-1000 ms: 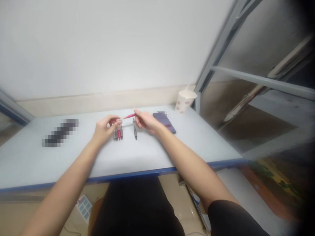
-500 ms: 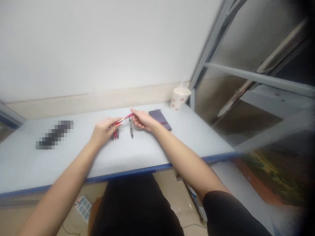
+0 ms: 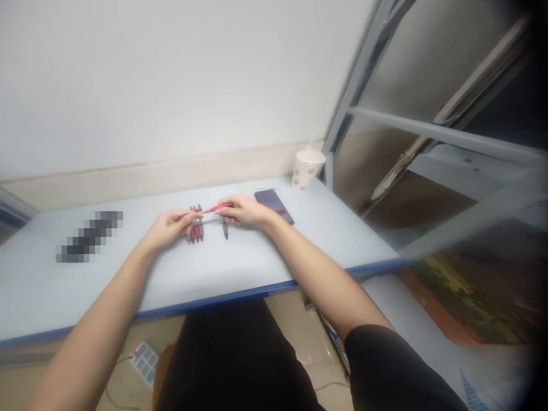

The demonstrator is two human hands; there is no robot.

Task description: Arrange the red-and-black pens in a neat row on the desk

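Two hands, left (image 3: 171,226) and right (image 3: 246,210), clamp their fingers (image 3: 226,205) on a pink pen (image 3: 216,208) over the desk (image 3: 257,268); other pens (image 3: 196,226) lie at six o'clock, a phone (image 3: 274,206) at three, a paper cup (image 3: 308,169) at two.

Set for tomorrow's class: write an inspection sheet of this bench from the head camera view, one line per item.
Surface: white table, blue front edge.
Job's things: pink pen; group of pens lying beside a dark pen.
Clutter: phone, patterned paper cup, pixelated object.
Hands: left hand and right hand both pinch the pink pen.
Cables: thin cable on the floor by a keypad.
Surroundings: metal frame, wall.
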